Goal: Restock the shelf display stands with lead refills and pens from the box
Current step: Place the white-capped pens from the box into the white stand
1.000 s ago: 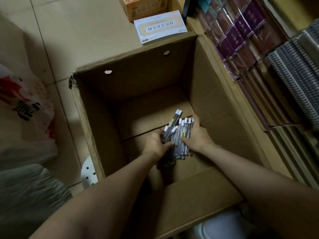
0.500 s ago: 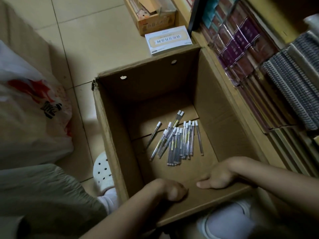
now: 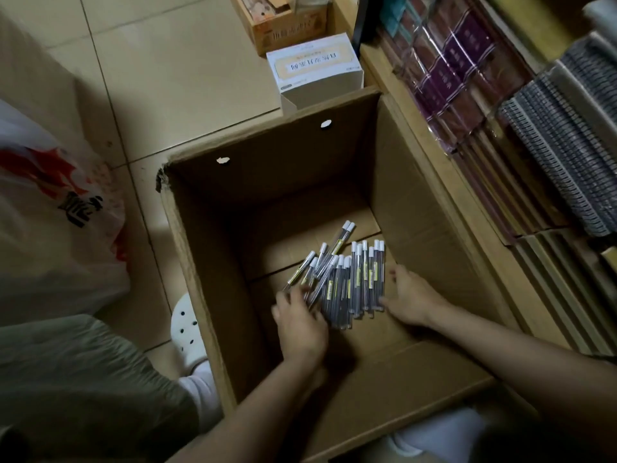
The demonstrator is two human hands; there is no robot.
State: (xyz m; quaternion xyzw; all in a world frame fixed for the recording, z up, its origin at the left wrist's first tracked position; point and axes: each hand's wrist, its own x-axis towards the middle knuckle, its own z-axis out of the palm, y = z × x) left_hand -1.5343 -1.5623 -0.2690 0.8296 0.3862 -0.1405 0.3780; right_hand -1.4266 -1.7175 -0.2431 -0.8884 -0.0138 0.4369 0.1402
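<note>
An open cardboard box (image 3: 213,262) stands on the tiled floor below me. On its bottom lies a loose pile of several clear lead refill tubes (image 3: 347,279) with white caps. My left hand (image 3: 300,319) is inside the box at the pile's left side, its fingertips touching the tubes there. At the pile's right edge my right hand (image 3: 407,295) lies with fingers spread against the outermost tubes. Neither hand has lifted a tube.
A shelf (image 3: 417,135) with wrapped purple notebooks (image 3: 457,61) and spiral notebooks (image 3: 567,155) runs along the right. Behind the box sit a white carton (image 3: 317,71) and a brown carton (image 3: 287,25). A plastic bag (image 3: 50,208) lies at the left.
Both hands let go of the tubes and drew back to the box's near wall, leaving the tubes spread on the bottom. Now both hands have reached back in, one on each side of the pile.
</note>
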